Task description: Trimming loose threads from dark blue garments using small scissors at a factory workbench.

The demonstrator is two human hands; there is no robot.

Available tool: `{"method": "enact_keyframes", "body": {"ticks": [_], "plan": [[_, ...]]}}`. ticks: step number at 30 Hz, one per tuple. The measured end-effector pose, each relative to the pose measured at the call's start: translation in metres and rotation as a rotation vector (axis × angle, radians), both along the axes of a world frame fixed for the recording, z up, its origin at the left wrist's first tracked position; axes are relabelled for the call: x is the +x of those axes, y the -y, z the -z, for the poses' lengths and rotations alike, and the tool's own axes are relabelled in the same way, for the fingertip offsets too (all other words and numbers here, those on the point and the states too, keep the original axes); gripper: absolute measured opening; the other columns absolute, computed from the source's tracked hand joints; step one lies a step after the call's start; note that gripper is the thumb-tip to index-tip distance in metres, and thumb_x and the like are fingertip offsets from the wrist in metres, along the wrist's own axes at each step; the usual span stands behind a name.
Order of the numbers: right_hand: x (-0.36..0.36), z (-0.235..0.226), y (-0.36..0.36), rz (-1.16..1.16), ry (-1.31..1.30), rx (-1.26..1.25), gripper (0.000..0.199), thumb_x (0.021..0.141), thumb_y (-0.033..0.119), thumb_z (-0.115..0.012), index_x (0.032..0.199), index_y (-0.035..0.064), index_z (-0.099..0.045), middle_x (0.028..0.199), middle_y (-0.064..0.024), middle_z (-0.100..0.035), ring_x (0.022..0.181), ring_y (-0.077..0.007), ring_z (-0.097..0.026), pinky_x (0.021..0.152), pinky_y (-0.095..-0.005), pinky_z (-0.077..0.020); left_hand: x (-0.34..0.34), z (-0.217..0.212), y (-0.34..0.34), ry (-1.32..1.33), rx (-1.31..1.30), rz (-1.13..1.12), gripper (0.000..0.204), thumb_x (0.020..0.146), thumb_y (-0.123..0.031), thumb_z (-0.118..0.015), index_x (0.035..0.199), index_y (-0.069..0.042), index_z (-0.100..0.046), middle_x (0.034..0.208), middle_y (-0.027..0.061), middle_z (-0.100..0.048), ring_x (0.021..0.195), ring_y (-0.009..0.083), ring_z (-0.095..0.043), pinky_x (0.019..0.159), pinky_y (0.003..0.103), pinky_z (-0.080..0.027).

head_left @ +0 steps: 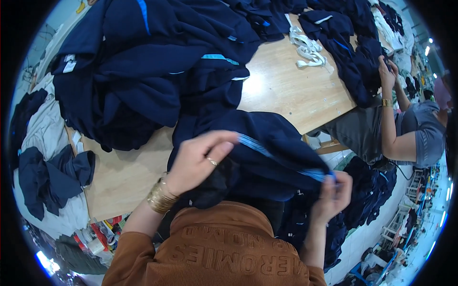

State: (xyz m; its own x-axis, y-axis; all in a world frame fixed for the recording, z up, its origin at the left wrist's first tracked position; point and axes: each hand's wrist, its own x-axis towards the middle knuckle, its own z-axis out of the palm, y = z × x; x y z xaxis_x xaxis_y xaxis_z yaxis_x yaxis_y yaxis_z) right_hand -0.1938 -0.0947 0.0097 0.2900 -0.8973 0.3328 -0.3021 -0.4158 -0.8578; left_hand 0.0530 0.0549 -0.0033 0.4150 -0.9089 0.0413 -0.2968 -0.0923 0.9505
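A navy garment point(267, 126) with a light-blue strip along its edge is stretched between my two hands, over the table's near edge. My left hand point(195, 159), with a ring and gold bangles at the wrist, has thumb and fingers closed on the cloth at the strip's left end. Farther right, my right hand point(334, 195) pinches the strip's other end, its fingers curled and slightly blurred. A small bright-blue spot shows at those fingertips; I cannot tell what it is. Part of the garment hangs down toward my lap.
A large heap of navy garments point(138, 71) covers the left of the wooden table point(286, 90). White strips point(307, 47) lie at the far side. At the right a co-worker point(400, 128) handles dark cloth. More navy garments point(367, 195) are piled low at the right.
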Motion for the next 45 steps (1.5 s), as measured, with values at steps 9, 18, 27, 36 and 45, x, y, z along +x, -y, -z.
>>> {"method": "enact_keyframes", "body": {"ticks": [9,18,27,36,45], "plan": [[-0.004,0.005,0.045,-0.126,-0.574,0.203,0.02,0.084,0.016,-0.065,0.097,0.0013,-0.064,0.086,-0.01,-0.065,0.082,-0.0199,-0.062,0.077,-0.0322,-0.0458,0.016,0.038,-0.053,0.444,0.242,-0.418,0.059,0.083,-0.021,-0.067,0.133,-0.001,-0.04,0.13,0.0197,-0.044,0.123,0.0322,-0.042,0.104,0.036,-0.031],[0.066,0.065,0.042,-0.481,-0.343,0.055,0.018,0.073,0.007,-0.072,0.088,0.0012,-0.063,0.083,-0.009,-0.059,0.078,-0.0232,-0.059,0.072,-0.0278,-0.0448,0.033,0.049,-0.038,0.285,0.313,-0.328,0.065,0.078,-0.013,-0.063,0.134,0.005,-0.034,0.12,0.0255,-0.053,0.107,0.0343,-0.057,0.094,0.036,-0.043],[0.044,-0.093,0.113,-0.149,0.191,-0.136,0.007,0.082,0.004,-0.065,0.089,0.0006,-0.064,0.081,-0.0032,-0.061,0.069,-0.0071,-0.055,0.065,-0.0201,-0.0448,0.019,-0.091,0.0,-0.595,-0.368,-0.156,0.061,0.079,-0.004,-0.066,0.135,0.001,-0.04,0.119,0.0112,-0.057,0.109,0.0194,-0.055,0.097,0.033,-0.041],[0.003,-0.106,0.049,-0.38,-0.226,-0.517,0.017,0.066,-0.003,-0.065,0.083,0.0019,-0.066,0.075,-0.0078,-0.061,0.068,-0.0195,-0.057,0.063,-0.0306,-0.0443,0.027,-0.081,-0.042,0.417,-0.486,-0.56,0.043,0.075,0.002,-0.07,0.107,-0.003,-0.041,0.095,0.0069,-0.056,0.086,0.0205,-0.06,0.078,0.029,-0.049],[-0.006,-0.009,0.07,-0.466,-0.674,0.089,0.018,0.074,0.004,-0.062,0.092,0.0013,-0.063,0.085,-0.0149,-0.063,0.081,-0.0315,-0.063,0.073,-0.0355,-0.0481,0.0,0.071,-0.084,-0.328,0.255,-0.235,0.051,0.081,-0.016,-0.071,0.12,-0.004,-0.04,0.11,0.0129,-0.056,0.098,0.0183,-0.056,0.087,0.03,-0.044]]}}
